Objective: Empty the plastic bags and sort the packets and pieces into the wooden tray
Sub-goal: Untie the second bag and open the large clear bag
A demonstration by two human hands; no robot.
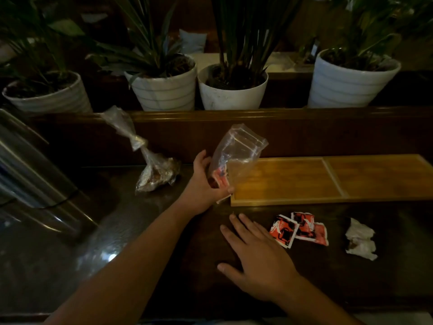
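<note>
1. The left hand (206, 181) is raised above the middle of the dark worktop (145, 231), just off the left end of the wooden tray (328, 200). Its fingers and thumb are curled round the lower part of a clear plastic bag (239, 151), which stands tilted with its open mouth pointing up and away from the person.
2. Red packets (219, 178) show through the bottom of that bag, right where the hand grips it.
3. The right hand (255, 256) lies flat on the worktop near its front edge, fingers straight and spread, holding nothing.
4. Just to the right of those fingertips, three loose red, black and white packets (298, 228) lie on the worktop in front of the tray, overlapping one another.
5. Further right, a crumpled white piece (360, 239) with something dark in it lies apart from the packets.
6. The tray sits along the back right of the worktop, split by a thin divider into two compartments; both show bare wood.
7. A second plastic bag (157, 172), twisted at the neck and holding brownish contents, rests at the back left of the worktop, well apart from the tray.
8. Behind the worktop's back rail stands a row of white plant pots (164, 90).
</note>
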